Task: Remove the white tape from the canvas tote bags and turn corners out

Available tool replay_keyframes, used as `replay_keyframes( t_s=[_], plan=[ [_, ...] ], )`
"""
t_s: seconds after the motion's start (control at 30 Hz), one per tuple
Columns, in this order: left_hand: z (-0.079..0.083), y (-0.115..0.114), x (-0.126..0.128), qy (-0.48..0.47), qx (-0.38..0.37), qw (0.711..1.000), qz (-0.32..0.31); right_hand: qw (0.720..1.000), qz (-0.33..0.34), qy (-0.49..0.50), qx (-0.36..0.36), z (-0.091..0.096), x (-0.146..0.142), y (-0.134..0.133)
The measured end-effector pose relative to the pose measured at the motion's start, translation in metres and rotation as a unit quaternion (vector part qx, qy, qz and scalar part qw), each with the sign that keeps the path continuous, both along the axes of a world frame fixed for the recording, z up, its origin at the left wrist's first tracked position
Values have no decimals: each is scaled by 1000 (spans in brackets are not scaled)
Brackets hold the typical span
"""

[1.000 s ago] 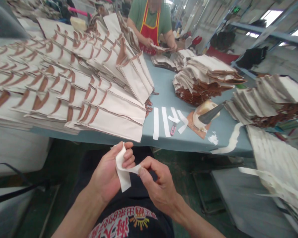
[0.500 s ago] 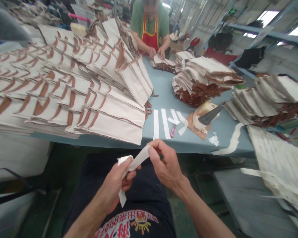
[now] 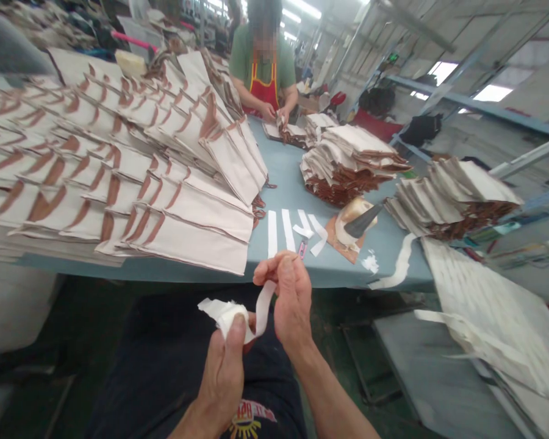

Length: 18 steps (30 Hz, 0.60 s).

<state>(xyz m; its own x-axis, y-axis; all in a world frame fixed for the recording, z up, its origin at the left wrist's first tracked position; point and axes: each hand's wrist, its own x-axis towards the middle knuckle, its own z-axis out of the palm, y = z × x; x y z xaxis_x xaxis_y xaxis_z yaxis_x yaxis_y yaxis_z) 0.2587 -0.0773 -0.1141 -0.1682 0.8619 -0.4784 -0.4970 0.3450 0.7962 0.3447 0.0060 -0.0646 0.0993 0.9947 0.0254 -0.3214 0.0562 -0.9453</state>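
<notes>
My left hand (image 3: 223, 364) is closed round a small white bundle of wound cloth strip (image 3: 229, 313), thumb pressed on top. One loose tail sticks out to the left. From the bundle a length of white strip (image 3: 262, 308) curves up to my right hand (image 3: 293, 299). That hand is closed, and the strip's end passes behind its fingers. Just beyond, on the blue table, lie several cut white strips (image 3: 272, 234) beside a small pink tool (image 3: 302, 248). What the pink tool is, I cannot make out.
Cream bags with brown trim (image 3: 196, 235) cover the table's left side. Cream and brown stacks (image 3: 354, 152) stand to the right. A brush-like tool (image 3: 363, 221) leans in a glue-smeared holder (image 3: 345, 228). Across the table a person in a red apron (image 3: 264, 88) handles fabric pieces.
My left hand has turned, bringing the bundle upright. My right hand has come closer to it and rotated, and the strip between them has gone from taut to curved. The view has shifted right.
</notes>
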Motion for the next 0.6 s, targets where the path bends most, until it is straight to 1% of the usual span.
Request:
replay_keyframes(
  t_s=[0.07, 0.13, 0.23, 0.27, 0.3, 0.37, 0.4, 0.47, 0.53, 0.57, 0.6],
  plan=[
    [5, 4, 4, -104, -56, 993, 11, 996, 18, 68, -47, -10, 5, -5],
    [13, 10, 3, -169, -99, 981, 4, 988, 42, 106, -106, -28, 9, -17],
    [26, 17, -3, -239, -141, 960, -28, 980, 67, 89, -167, -66, 13, -48],
    [29, 18, -5, -257, -152, 954, -32, 976, 54, 83, -192, -77, 14, -60],
    [32, 19, -7, -269, -160, 949, -31, 974, 26, 70, -213, -87, 16, -72],
    [35, 19, -7, -280, -167, 945, -15, 974, -16, 19, -224, -97, 21, -90],
    [35, 18, -6, -279, -169, 945, -7, 978, -22, -24, -206, -98, 25, -96],
    [33, 16, -2, -270, -166, 948, 11, 983, -15, -129, -127, -91, 30, -101],
    [29, 14, 3, -252, -155, 955, 32, 975, -14, -217, -34, -77, 32, -98],
    [26, 12, 5, -243, -150, 957, 44, 970, -21, -243, -3, -71, 32, -94],
    [24, 10, 7, -231, -144, 961, 54, 966, -26, -255, 14, -65, 30, -91]
  ],
)
